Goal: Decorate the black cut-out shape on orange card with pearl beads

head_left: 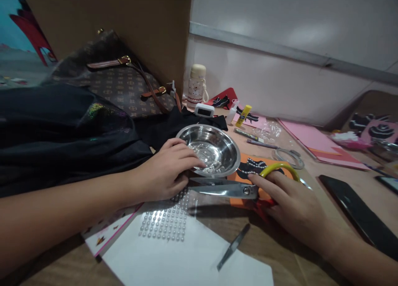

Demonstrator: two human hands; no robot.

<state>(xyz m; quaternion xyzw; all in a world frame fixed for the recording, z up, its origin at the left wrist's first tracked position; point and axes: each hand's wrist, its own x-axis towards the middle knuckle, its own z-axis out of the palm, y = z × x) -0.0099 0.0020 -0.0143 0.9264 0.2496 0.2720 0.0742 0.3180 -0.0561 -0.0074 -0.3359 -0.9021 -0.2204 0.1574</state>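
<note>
A round metal bowl (230, 147) with small clear and silvery pieces stands at the centre. My left hand (169, 168) lies at its left rim, one finger reaching over the pieces; its thumb side is near the scissor tips, and what it grips, if anything, is hidden. My right hand (292, 199) holds scissors (231, 190) with yellow and red handles, the blades pointing left and slightly apart. Below my left hand lies a sheet of pearl stickers (163, 224) on white paper (186, 261). Tweezers (233, 248) rest on the paper's right part. Behind the scissors is an orange card (238, 178) with beaded black shapes.
A black phone (357, 213) lies at the right. Behind the bowl stand a bottle (197, 85), a white device (204, 110) and a yellow glue stick (243, 115). Pink papers (314, 141) lie at the back right. A patterned bag (124, 87) and dark cloth (62, 136) fill the left.
</note>
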